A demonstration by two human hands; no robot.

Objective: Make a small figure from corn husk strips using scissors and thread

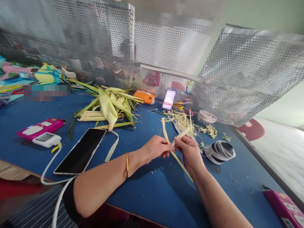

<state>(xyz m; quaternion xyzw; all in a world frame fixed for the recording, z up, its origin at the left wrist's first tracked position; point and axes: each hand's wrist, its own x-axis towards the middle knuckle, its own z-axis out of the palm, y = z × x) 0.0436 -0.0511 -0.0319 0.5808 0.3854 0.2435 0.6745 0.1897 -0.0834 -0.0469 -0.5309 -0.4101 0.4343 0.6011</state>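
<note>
Above the blue table, my left hand (pixel 157 148) pinches a long pale corn husk strip (pixel 165 130). One end of it points up and away, and the other slants down to the right below my fingers. Close beside it, my right hand (pixel 190 152) has thumb and fingertips closed on a corn husk piece (pixel 183 132), which crosses near the long strip. I cannot tell whether the two pieces are joined. Past my right hand lies a heap of shredded husk (pixel 182 121), with a red-edged item partly hidden behind the fingers.
A pile of corn husks (pixel 108 106) lies at the back centre. Left of my arm are a phone (pixel 80 152), a white cabled device (pixel 47 139) and a magenta pack (pixel 40 128). A black-and-white thread spool (pixel 218 152) lies at right. Perforated metal sheets (pixel 171 47) border the back.
</note>
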